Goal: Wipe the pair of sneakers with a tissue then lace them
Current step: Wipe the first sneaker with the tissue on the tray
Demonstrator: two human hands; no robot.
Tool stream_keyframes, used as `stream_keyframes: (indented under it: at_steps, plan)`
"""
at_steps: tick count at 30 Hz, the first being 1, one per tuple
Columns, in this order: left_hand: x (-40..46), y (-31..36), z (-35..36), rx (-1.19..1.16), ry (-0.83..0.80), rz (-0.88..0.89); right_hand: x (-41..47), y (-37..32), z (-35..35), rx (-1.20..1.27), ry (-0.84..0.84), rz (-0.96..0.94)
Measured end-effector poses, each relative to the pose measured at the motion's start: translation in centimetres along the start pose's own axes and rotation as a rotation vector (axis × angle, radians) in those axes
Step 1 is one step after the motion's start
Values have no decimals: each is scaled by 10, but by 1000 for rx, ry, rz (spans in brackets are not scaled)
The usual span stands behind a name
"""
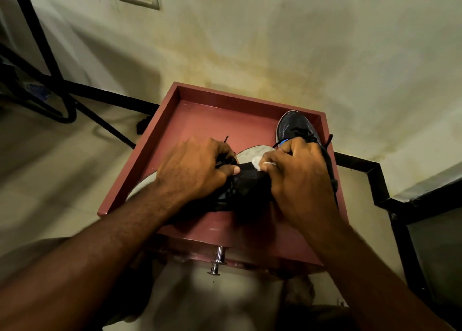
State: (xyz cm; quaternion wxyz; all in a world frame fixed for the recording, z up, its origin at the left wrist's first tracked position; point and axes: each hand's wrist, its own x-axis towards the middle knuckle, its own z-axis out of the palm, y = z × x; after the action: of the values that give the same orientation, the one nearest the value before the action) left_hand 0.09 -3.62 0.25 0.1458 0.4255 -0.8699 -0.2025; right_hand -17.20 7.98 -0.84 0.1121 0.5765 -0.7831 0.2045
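A reddish tabletop [200, 120] with a raised rim on its left, far and right sides stands against a stained pale wall [275, 43]; a metal knob [217, 260] sticks out of its near face. Pale floor tiles [50, 175] lie to the left, where black metal bars [82, 98] cross; a black frame [390, 188] runs along the right.

One black sneaker [245, 190] lies across the middle of the tabletop. The left hand [195, 170] grips it, fingers curled over its laced end. The right hand [300, 178] pinches a small white tissue [257, 161] against the sneaker. The second sneaker [297, 128] sits in the far right corner, just beside the rim, partly hidden by the right hand, with a lace end [328, 140] hanging over the right rim.

Bare tabletop shows in the far left part, between the left hand and the rim.
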Motion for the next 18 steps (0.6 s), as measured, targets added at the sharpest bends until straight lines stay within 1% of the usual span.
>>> stream_keyframes:
  at_steps: [2, 5, 9, 14, 16, 18]
  plan:
    - [-2, 1, 3, 7, 11, 10, -4, -3, 3, 90, -16, 23]
    - [-1, 0, 4, 7, 17, 26, -9, -22, 14, 149, -63, -29]
    - [3, -4, 0, -20, -16, 9, -4, -20, 9, 63, -49, -57]
    - [3, -5, 1, -45, -37, 10, 2, 21, -4, -27, 26, 60]
    - [3, -5, 2, -42, -26, 12, 4, 31, 2, 107, -14, 139]
    - [4, -5, 2, -42, -18, 11, 4, 25, 7, 263, -35, 162]
